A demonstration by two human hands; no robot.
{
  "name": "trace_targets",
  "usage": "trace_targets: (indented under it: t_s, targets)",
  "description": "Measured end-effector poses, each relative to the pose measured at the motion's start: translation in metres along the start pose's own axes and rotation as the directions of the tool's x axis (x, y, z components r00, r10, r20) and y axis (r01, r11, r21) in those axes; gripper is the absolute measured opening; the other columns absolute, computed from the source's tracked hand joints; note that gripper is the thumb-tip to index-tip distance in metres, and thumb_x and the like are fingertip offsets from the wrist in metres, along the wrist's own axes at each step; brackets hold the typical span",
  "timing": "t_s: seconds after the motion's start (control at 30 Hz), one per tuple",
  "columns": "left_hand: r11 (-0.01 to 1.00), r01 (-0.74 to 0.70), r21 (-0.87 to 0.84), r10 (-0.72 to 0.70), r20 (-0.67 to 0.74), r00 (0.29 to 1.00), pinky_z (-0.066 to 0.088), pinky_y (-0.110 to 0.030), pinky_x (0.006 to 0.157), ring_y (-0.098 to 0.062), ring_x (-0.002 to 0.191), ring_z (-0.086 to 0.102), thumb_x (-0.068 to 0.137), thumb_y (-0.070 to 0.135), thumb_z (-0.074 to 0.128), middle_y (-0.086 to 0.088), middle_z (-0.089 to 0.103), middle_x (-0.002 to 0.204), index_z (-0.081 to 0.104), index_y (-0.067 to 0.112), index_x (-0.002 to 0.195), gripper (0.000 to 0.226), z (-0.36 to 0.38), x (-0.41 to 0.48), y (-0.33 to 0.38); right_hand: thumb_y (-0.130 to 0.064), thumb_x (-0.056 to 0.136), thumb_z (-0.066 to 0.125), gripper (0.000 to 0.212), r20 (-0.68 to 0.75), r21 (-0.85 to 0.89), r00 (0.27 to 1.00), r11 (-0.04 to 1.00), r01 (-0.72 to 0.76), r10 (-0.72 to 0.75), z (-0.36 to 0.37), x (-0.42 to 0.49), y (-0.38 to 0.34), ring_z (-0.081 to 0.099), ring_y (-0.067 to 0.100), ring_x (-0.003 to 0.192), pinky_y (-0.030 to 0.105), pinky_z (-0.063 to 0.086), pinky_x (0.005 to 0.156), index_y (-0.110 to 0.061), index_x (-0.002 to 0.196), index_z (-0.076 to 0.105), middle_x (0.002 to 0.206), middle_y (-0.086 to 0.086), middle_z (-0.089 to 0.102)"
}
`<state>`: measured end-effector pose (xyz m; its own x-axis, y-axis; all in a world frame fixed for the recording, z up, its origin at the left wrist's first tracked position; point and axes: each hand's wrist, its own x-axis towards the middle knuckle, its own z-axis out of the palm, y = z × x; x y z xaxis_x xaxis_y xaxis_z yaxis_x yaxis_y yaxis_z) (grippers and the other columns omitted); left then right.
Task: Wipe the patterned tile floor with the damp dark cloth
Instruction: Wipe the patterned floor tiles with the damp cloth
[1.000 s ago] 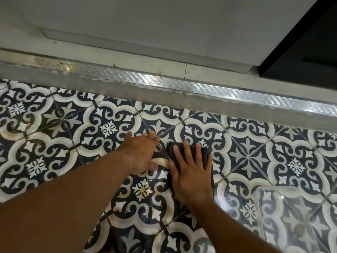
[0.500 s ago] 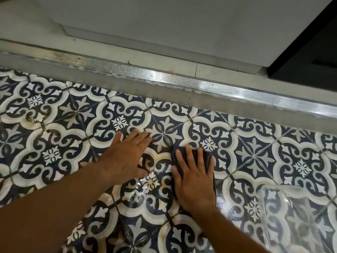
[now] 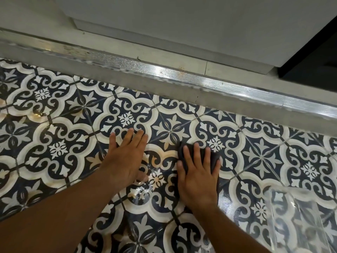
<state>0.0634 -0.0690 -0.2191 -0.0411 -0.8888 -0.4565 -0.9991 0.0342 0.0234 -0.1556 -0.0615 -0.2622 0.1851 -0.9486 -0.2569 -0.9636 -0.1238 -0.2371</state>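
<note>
Nearest, a clear container [image 3: 300, 221] sits at right. One right hand [image 3: 197, 177] presses one cloth [image 3: 214, 157] flat on the floor [image 3: 264, 157], fingers [image 3: 197, 152] spread. One left hand [image 3: 125, 157] braces bare, fingers apart. Wet sheen [image 3: 142, 190] between them could slip the bracing palm. Beyond, one threshold [image 3: 182, 73].

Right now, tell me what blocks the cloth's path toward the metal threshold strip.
Nothing visible does. The right hand presses the dark cloth flat on the tile floor, with bare tile up to the threshold strip. The left hand rests beside it.
</note>
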Motion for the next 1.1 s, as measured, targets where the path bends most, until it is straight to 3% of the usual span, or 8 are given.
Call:
trace_targets:
  t_s: [0.33, 0.6, 0.73, 0.87, 1.0, 1.1]
  targets:
    - [0.997, -0.013, 0.071, 0.006, 0.106, 0.994, -0.007, -0.065, 0.111, -0.026, 0.144, -0.022, 0.072, 0.068, 0.064, -0.002, -0.016, 0.16, -0.01, 0.018, 0.151, 0.119, -0.009, 0.008, 0.003, -0.061, 0.095, -0.002, 0.061, -0.03, -0.078, 0.978, 0.976, 0.205, -0.208, -0.018, 0.099, -0.011, -0.018, 0.017, 0.146, 0.048, -0.021, 0.111, -0.04, 0.152, 0.005, 0.163, -0.009, -0.003]
    - [0.992, 0.005, 0.125, -0.022, 0.137, 0.99, -0.006, -0.065, 0.111, -0.029, 0.145, -0.019, 0.074, 0.066, 0.064, -0.005, -0.015, 0.161, -0.01, 0.015, 0.151, 0.118, -0.013, 0.008, 0.008, -0.061, 0.098, -0.001, 0.055, 0.032, -0.062, 0.957, 0.955, 0.291, -0.29, -0.005, 0.032, -0.014, -0.029, 0.016, 0.143, 0.048, -0.024, 0.112, -0.042, 0.149, -0.003, 0.162, -0.008, -0.01]
    - [0.993, 0.005, 0.121, -0.022, 0.137, 0.99, -0.004, -0.065, 0.111, -0.029, 0.146, -0.017, 0.076, 0.064, 0.064, -0.006, -0.014, 0.161, -0.01, 0.014, 0.151, 0.117, -0.015, 0.007, 0.01, -0.056, 0.102, 0.02, 0.052, 0.002, -0.012, 0.977, 0.977, 0.212, -0.212, 0.01, -0.037, -0.02, -0.002, 0.024, 0.15, 0.054, 0.0, 0.115, -0.038, 0.151, 0.022, 0.162, -0.006, 0.013]
    - [0.992, 0.002, 0.127, -0.02, 0.147, 0.989, -0.003, -0.066, 0.111, -0.029, 0.146, -0.015, 0.074, 0.068, 0.063, -0.006, -0.014, 0.161, -0.01, 0.013, 0.151, 0.119, -0.014, 0.008, 0.009, -0.052, 0.091, 0.039, 0.054, -0.058, 0.02, 0.981, 0.982, 0.185, -0.184, 0.021, -0.075, -0.027, 0.023, 0.028, 0.144, 0.058, 0.016, 0.11, -0.032, 0.141, 0.046, 0.153, -0.001, 0.036]
    - [0.988, 0.002, 0.154, -0.021, 0.124, 0.992, -0.004, -0.067, 0.109, -0.029, 0.146, -0.014, 0.074, 0.069, 0.062, -0.006, -0.014, 0.16, -0.012, 0.014, 0.15, 0.12, -0.009, 0.008, 0.008, -0.053, 0.097, 0.03, 0.052, -0.058, 0.016, 0.992, 0.993, 0.114, -0.113, 0.019, -0.059, -0.031, 0.013, 0.026, 0.148, 0.057, 0.01, 0.112, -0.034, 0.146, 0.037, 0.156, -0.003, 0.03]
    - [0.991, 0.012, 0.137, -0.028, 0.118, 0.993, -0.005, -0.067, 0.108, -0.029, 0.146, -0.015, 0.072, 0.07, 0.063, -0.004, -0.015, 0.161, -0.012, 0.015, 0.15, 0.121, -0.007, 0.009, 0.006, -0.059, 0.099, 0.007, 0.055, -0.061, 0.024, 0.998, 1.0, 0.008, -0.007, 0.009, -0.015, -0.033, -0.014, 0.02, 0.148, 0.053, -0.01, 0.116, -0.04, 0.15, 0.012, 0.161, -0.008, 0.006]
